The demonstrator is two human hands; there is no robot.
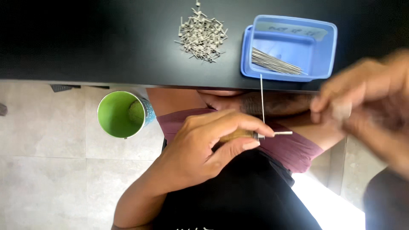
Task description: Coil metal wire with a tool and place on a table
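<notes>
My left hand (204, 147) grips a small wooden-handled tool (243, 135) with a metal tip. A thin steel wire (262, 100) rises straight from that tip toward the table edge. A short metal stub (282, 133) sticks out sideways from the tip. My right hand (366, 102) is blurred at the right, fingers pinched together just right of the stub; whether it holds anything I cannot tell. A blue plastic tray (328, 51) on the black table (85, 38) holds a bundle of straight wires (275, 63).
A pile of short bent wire pieces (202, 36) lies on the table left of the tray. A green-lined cup (119, 114) stands on the tiled floor (42, 162) below the table edge. My legs and dark clothing fill the lower middle.
</notes>
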